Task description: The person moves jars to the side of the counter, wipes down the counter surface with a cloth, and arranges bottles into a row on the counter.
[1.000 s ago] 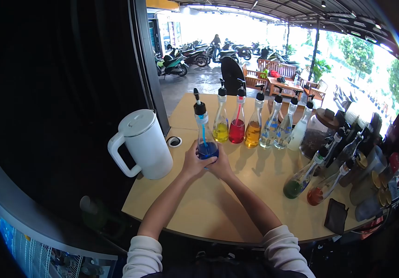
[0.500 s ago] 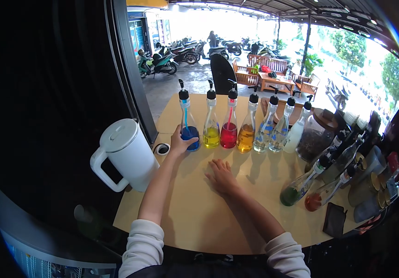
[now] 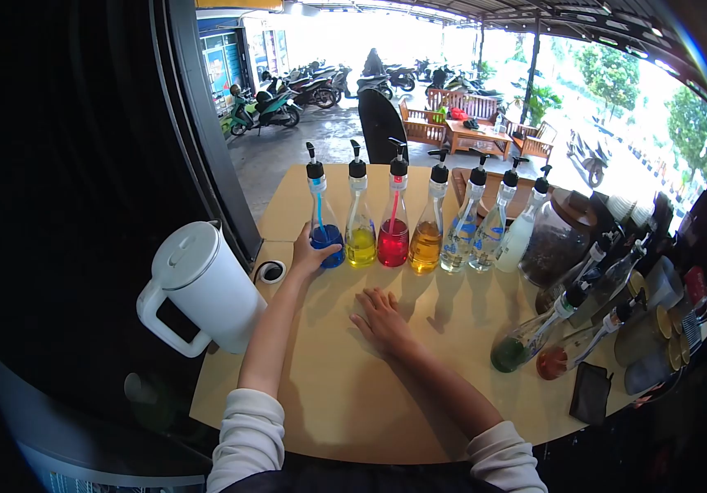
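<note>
My left hand (image 3: 312, 251) is wrapped round the lower part of a clear pump bottle of blue liquid (image 3: 329, 238), which stands upright on the table. Flat on the tabletop, fingers apart, lies my right hand (image 3: 382, 319), holding nothing. To the right of the blue bottle a row continues with a yellow pump bottle (image 3: 361, 246), a red pump bottle (image 3: 393, 245) and an amber pump bottle (image 3: 426, 246). Beyond these come a pump bottle of clear liquid (image 3: 457, 246), another clear one (image 3: 485, 246) and a whitish pump bottle (image 3: 518, 245).
A white jug (image 3: 205, 283) stands at the table's left edge, near a round white-rimmed fitting (image 3: 271, 272). On the right are a green bottle (image 3: 511, 352), a red-orange bottle (image 3: 554, 360), a dark pouch (image 3: 591, 393) and a large lidded jar (image 3: 552, 238). Parked motorbikes (image 3: 263, 111) are outside.
The view has shifted slightly, so the jug and bottles appear a little further left. My left hand stays on the blue bottle; my right hand's thumb now stands further out from its fingers.
</note>
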